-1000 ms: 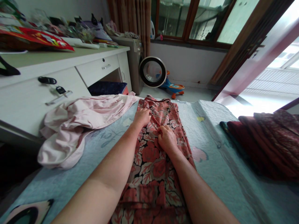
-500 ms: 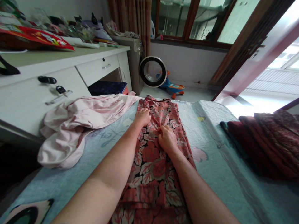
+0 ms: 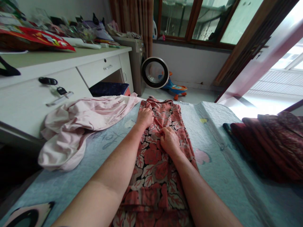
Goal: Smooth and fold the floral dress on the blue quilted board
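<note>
A red floral shirt (image 3: 151, 157) with black and beige leaf patterns lies lengthwise on the bed, folded narrow, its neckline at the far end. My left hand (image 3: 145, 118) rests on the shirt's upper left part, fingers stretched out over the fabric. Lower and to the right, my right hand (image 3: 169, 138) has its fingers curled and pinches a bit of the cloth near the middle, where creases run up from it. Left of the shirt lies a crumpled pale pink garment (image 3: 78, 116).
A light blue quilted sheet (image 3: 210, 148) covers the bed. Folded dark red clothes (image 3: 267, 142) are stacked at right. A white desk (image 3: 63, 63) with cluttered top stands left, beside a washing machine with its round door (image 3: 155, 72) open. A phone-like object (image 3: 30, 214) lies at lower left.
My left hand has shifted very slightly up the shirt, its fingers reaching a little farther. My right hand stays in the same place.
</note>
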A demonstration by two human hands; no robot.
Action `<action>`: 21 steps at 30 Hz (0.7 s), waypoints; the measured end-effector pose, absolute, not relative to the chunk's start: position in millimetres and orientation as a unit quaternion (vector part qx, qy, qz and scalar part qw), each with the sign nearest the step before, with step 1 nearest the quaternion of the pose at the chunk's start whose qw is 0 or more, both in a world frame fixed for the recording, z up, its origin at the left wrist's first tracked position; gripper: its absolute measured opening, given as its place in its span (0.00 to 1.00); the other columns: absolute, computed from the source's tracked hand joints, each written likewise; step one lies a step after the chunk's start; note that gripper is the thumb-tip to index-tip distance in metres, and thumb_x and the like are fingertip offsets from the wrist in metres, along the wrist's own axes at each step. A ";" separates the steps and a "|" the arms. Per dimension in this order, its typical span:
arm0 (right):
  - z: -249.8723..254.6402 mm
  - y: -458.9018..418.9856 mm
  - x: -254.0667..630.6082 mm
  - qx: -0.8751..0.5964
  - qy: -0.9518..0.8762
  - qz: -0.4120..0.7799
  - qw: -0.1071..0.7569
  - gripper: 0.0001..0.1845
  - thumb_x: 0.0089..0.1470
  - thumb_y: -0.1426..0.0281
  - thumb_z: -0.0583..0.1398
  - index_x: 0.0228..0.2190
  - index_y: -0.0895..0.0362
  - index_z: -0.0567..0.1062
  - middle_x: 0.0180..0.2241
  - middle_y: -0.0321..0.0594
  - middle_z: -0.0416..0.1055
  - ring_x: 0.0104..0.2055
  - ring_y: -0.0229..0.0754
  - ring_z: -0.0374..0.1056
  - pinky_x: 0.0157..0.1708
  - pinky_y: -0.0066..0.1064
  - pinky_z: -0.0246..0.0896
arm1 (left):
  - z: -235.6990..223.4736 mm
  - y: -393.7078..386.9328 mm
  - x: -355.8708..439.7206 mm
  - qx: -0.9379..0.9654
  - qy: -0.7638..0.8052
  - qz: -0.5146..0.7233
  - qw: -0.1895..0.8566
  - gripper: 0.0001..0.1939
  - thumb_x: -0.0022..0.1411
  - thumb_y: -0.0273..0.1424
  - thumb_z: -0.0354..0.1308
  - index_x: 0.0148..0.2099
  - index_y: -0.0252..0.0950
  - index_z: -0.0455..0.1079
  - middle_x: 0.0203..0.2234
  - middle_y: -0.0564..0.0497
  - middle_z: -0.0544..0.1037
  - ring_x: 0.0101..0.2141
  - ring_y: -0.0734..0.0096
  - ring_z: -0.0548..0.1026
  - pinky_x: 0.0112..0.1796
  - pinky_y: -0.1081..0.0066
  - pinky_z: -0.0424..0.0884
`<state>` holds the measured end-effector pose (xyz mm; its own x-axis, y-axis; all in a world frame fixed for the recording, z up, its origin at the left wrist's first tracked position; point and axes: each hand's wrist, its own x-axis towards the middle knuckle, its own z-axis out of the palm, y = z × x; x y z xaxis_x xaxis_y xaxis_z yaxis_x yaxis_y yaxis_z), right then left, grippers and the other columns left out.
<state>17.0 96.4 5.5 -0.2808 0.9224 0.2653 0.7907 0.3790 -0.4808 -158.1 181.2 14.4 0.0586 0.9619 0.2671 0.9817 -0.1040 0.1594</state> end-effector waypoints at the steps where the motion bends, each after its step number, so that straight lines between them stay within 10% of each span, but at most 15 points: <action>1: 5.6 96.4 17.0 -0.542 -0.790 0.129 0.255 0.14 0.48 0.79 0.54 0.34 0.55 0.76 0.37 0.41 0.70 0.41 0.43 0.66 0.43 0.31 0.58 | 14.4 181.4 -158.0 -0.727 -0.669 -0.152 0.032 0.15 0.63 0.31 0.52 0.48 0.36 0.77 0.48 0.41 0.76 0.51 0.51 0.71 0.54 0.56 0.64; 21: 4.6 96.8 17.0 -0.540 -0.789 0.131 0.263 0.13 0.48 0.79 0.54 0.33 0.55 0.75 0.36 0.41 0.70 0.41 0.43 0.66 0.42 0.30 0.58 | 8.4 180.9 -157.1 -0.710 -0.694 -0.115 0.018 0.17 0.65 0.34 0.51 0.52 0.37 0.73 0.54 0.43 0.74 0.55 0.50 0.68 0.53 0.55 0.65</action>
